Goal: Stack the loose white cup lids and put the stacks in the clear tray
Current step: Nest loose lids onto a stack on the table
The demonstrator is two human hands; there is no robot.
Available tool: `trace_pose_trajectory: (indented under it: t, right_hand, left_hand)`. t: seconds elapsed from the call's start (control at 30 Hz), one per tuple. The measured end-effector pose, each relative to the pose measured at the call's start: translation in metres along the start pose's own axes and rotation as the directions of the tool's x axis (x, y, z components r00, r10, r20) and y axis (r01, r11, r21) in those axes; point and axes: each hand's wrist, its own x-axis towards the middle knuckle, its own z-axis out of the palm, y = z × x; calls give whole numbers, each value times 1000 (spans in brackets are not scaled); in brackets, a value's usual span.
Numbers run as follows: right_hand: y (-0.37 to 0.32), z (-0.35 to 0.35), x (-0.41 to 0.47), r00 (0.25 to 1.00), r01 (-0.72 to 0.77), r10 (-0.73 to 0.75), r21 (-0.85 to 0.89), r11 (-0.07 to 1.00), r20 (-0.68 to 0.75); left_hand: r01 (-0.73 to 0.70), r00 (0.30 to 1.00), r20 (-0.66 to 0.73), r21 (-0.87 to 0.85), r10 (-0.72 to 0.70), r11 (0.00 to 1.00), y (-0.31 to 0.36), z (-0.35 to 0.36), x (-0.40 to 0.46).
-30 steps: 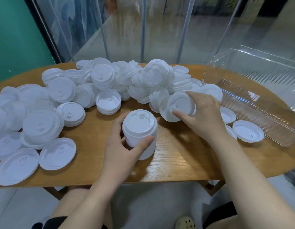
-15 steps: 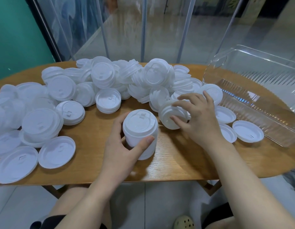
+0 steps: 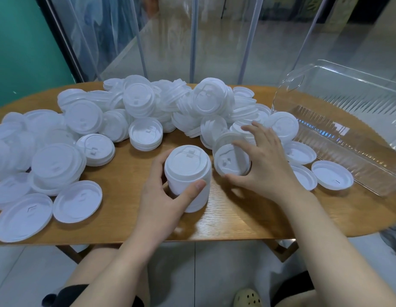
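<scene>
A tall stack of white lids point(image 3: 188, 171) stands near the table's front middle, and my left hand point(image 3: 161, 200) grips it from the near side with thumb and fingers curled round it. Just to its right my right hand point(image 3: 265, 165) grips a short tilted stack of lids point(image 3: 229, 162), thumb below and fingers over the top. A big heap of loose white lids point(image 3: 148, 107) covers the back and left of the table. The clear tray point(image 3: 338, 138) lies at the right, with no lids inside.
The wooden table point(image 3: 226, 218) ends close in front of me. Single lids point(image 3: 332, 178) lie upside down between my right hand and the tray. More flat lids point(image 3: 77, 201) sit at the front left. Clear plastic curtain strips hang behind the table.
My right hand has drawn a short stack of lids out of the heap toward me and to the left, beside the tall stack. My left hand has stayed on the tall stack.
</scene>
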Motion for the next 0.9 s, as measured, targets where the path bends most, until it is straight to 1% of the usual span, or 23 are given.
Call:
trace_pose_trajectory:
  t: [0.03,0.1,0.17,0.23,0.33,0.47,0.7,0.9]
  right_hand:
    - [-2,-2,1,998,-1,5,64,998,-64]
    - [-11,-14,3,982,-11,62,275,961,-180]
    - [-23,-30,6,977,-19,124,508,861,-173]
    - [-39,-40,8,986,0,102,615,788,-130]
    - [-60,-39,5,997,37,13,628,778,-75]
    - [-71,-31,5,998,38,-55,583,811,12]
    - [-78,-24,5,996,0,-49,522,853,80]
    - [-84,-20,4,996,-1,-47,513,859,81]
  left_hand:
    - [-5,1000,-1,-2,5,1000,0,0,0]
    - [-10,1000,-7,-11,10,1000,-1,1,0]
    - [-18,1000,-10,-18,18,1000,-1,2,0]
    - [-21,1000,-9,-19,21,1000,0,2,0]
    - [-23,1000,-10,-7,22,1000,2,2,-1]
    - [-22,1000,-9,-6,22,1000,2,2,-1]
    - [-31,999,7,25,31,999,0,2,0]
    - [-20,999,29,34,19,999,-2,0,0]
